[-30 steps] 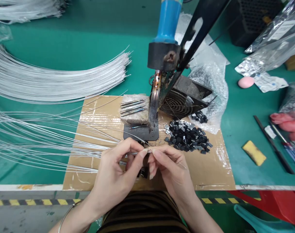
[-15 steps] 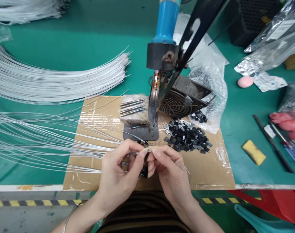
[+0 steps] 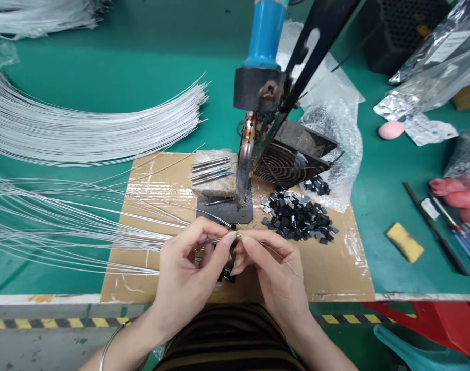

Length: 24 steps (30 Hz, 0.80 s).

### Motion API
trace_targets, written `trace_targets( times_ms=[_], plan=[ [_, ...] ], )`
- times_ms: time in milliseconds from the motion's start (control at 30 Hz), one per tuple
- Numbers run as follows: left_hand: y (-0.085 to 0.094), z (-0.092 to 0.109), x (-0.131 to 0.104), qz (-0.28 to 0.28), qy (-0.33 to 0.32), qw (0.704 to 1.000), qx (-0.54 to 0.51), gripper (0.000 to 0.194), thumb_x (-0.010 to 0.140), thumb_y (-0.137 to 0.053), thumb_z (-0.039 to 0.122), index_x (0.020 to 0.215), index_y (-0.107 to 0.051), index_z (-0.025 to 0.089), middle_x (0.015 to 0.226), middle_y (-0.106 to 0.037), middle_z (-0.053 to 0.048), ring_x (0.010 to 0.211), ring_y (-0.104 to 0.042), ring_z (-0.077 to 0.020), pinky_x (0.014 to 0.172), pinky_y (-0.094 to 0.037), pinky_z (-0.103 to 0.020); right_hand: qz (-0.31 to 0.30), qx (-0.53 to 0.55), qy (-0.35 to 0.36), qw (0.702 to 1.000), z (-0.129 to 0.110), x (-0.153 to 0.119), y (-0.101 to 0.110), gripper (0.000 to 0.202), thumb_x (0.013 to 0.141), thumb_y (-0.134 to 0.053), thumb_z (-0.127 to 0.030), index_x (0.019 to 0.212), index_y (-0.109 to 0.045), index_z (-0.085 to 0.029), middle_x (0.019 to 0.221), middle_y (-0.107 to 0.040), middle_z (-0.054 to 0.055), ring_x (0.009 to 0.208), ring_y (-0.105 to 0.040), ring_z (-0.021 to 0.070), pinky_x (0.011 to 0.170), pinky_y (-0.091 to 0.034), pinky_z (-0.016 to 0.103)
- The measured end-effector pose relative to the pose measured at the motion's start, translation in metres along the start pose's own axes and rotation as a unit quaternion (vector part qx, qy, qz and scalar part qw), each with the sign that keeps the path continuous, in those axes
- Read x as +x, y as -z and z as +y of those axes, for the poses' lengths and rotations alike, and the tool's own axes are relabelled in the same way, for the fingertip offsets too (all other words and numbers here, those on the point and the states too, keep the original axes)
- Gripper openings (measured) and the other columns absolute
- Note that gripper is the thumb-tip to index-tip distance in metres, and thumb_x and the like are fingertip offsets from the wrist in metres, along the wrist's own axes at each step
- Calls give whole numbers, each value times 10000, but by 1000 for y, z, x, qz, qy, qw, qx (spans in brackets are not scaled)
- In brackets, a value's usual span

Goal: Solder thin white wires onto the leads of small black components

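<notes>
Over the cardboard sheet [image 3: 335, 278], my left hand [image 3: 192, 273] pinches the end of a thin grey cable between thumb and index finger. My right hand [image 3: 275, 260] is closed right beside it, thumb against index finger, on a thin wire [image 3: 287, 262] that trails out to the right. Between the fingertips the exact join of cable and wire is too small to make out. More thin grey cables [image 3: 142, 237] run in from the left under my left hand. Small black parts [image 3: 228, 274] lie below the fingertips, partly hidden by my hands.
A blue-handled soldering iron [image 3: 245, 170] hangs tip-down on a black stand above my hands. Soldering tips [image 3: 210, 171] rest on a pale block behind. A pile of small black parts [image 3: 299, 216], a fan [image 3: 285, 165] and a yellow sponge [image 3: 405, 242] lie rightward; a cable bundle [image 3: 103, 134] lies left.
My fingertips have drawn slightly apart, the right hand shifting a little to the right and the left hand a little to the left. More of the black parts beneath shows.
</notes>
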<state>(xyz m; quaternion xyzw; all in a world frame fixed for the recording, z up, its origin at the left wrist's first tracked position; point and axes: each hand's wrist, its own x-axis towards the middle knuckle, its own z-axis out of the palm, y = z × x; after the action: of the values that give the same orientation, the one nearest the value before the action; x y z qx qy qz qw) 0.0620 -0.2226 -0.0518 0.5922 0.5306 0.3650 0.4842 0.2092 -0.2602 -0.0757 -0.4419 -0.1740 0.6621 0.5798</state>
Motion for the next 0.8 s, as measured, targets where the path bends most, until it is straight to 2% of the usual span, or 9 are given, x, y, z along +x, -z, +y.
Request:
trace_targets(
  times_ms=[400, 567, 800],
  plan=[
    [-1, 1, -1, 5, -32, 999, 22, 118, 955, -703, 150, 884, -723, 243, 727, -699, 55, 609, -598, -74, 548, -459, -162, 5, -15, 5, 1000, -2, 0, 1, 56, 920, -826, -288, 922, -861, -244, 762, -804, -10, 585, -725, 88, 594, -644, 176],
    [2, 0, -3, 4, -48, 997, 52, 105, 949, -707, 154, 888, -718, 239, 749, -697, 44, 627, -618, -87, 554, -471, -180, -4, -26, -14, 1000, -6, 1, 4, 77, 901, -842, -298, 893, -858, -223, 724, -790, -1, 568, -707, 93, 576, -629, 185],
    [6, 3, -3, -12, -57, 994, 94, 103, 956, -700, 167, 871, -713, 225, 701, -661, 40, 562, -556, -90, 521, -425, -219, -35, -40, -46, 998, -15, 3, 11, 93, 892, -846, -290, 863, -847, -203, 680, -756, -9, 525, -694, 92, 546, -602, 181]
  ],
)
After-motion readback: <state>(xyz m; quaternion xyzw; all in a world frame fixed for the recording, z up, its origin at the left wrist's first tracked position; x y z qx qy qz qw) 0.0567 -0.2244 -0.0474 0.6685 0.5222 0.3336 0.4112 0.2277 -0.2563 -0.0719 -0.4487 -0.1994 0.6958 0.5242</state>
